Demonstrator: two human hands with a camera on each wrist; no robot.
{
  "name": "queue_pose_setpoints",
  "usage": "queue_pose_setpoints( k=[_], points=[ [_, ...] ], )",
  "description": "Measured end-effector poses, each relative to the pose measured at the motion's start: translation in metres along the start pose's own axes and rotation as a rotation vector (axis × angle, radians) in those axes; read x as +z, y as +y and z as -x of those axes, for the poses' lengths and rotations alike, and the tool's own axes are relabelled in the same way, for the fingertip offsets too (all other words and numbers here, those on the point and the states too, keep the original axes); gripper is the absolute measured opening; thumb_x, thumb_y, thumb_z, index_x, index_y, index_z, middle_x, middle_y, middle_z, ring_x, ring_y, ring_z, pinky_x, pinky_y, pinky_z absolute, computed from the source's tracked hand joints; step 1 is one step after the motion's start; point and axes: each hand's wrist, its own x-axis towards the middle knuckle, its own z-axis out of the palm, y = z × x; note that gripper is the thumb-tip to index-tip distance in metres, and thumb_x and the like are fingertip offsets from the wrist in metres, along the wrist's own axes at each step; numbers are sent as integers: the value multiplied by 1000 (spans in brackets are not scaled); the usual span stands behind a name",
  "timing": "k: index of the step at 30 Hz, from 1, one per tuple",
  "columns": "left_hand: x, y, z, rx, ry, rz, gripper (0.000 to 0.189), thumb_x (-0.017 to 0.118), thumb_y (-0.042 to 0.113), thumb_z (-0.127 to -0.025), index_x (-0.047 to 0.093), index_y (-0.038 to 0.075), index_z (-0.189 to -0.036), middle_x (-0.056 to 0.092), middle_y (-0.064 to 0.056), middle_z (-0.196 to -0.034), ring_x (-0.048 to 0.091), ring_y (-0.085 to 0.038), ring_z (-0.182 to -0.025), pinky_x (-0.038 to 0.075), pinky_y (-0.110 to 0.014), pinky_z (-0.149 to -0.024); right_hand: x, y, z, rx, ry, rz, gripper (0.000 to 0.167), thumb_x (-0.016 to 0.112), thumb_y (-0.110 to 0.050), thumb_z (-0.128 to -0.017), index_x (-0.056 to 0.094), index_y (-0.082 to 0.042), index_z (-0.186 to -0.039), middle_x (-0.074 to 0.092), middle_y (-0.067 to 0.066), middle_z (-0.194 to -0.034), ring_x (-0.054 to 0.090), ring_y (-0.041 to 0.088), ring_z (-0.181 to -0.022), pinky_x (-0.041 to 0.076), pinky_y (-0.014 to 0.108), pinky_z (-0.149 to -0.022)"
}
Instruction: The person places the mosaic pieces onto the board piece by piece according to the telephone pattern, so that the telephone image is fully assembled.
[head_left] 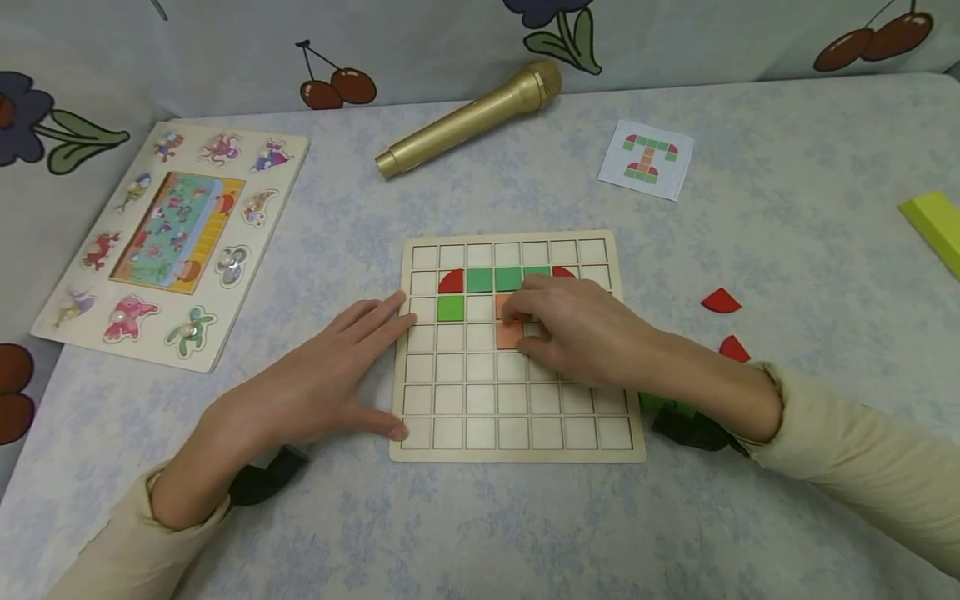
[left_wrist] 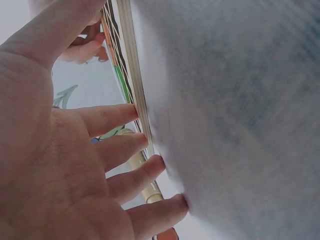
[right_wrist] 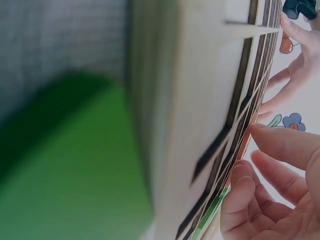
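In the head view a wooden grid board (head_left: 450, 430) lies on the table. Its cells hold a red quarter-circle tile (head_left: 452, 282), green square tiles (head_left: 479, 280) in the same row, and a light green square tile (head_left: 451, 308). My right hand (head_left: 581, 329) is over the middle of the board, thumb and index finger pinching an orange square tile (head_left: 510, 336) at its cell. Another orange tile (head_left: 500, 307) above is partly covered by the fingers. My left hand (head_left: 307, 383) lies spread, fingertips and thumb touching the board's left edge.
A pattern card (head_left: 648, 160) and a gold toy microphone (head_left: 472, 121) lie beyond the board. On the left is an animal peg puzzle (head_left: 247, 150). Red quarter-circle pieces (head_left: 722, 301) and green pieces (right_wrist: 85, 165) lie right of the board; a yellow block (head_left: 937, 225) is farther right.
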Motion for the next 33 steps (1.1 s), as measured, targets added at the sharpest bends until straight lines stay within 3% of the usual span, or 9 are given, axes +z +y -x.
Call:
queue_pose_setpoints(
  k=[15, 24, 33],
  points=[
    [1, 0, 0, 8, 7, -4, 112, 83, 55, -72, 24, 13, -158, 7, -3, -165, 9, -26, -148, 33, -50, -108, -16, 11, 26, 55, -2, -8, 20, 70, -3, -85, 72, -10, -104, 61, -3, -94, 51, 11, -75, 45, 32, -67],
    [1, -1, 0, 7, 8, -4, 111, 83, 54, -73, 24, 12, -158, 6, -3, -165, 9, -25, -148, 33, -50, -109, -32, 27, 59, 144, -22, 14, 24, 77, -12, -86, 72, -14, -110, 59, -8, -95, 51, 9, -79, 46, 28, -65],
    [1, -1, 0, 8, 8, -10, 111, 82, 55, -73, 23, 13, -158, 5, -3, -165, 8, -26, -148, 33, -50, -109, -35, 49, 92, 114, 43, 97, 30, 82, -11, -80, 73, -12, -108, 59, -13, -92, 51, 3, -73, 43, 24, -58]
  ],
)
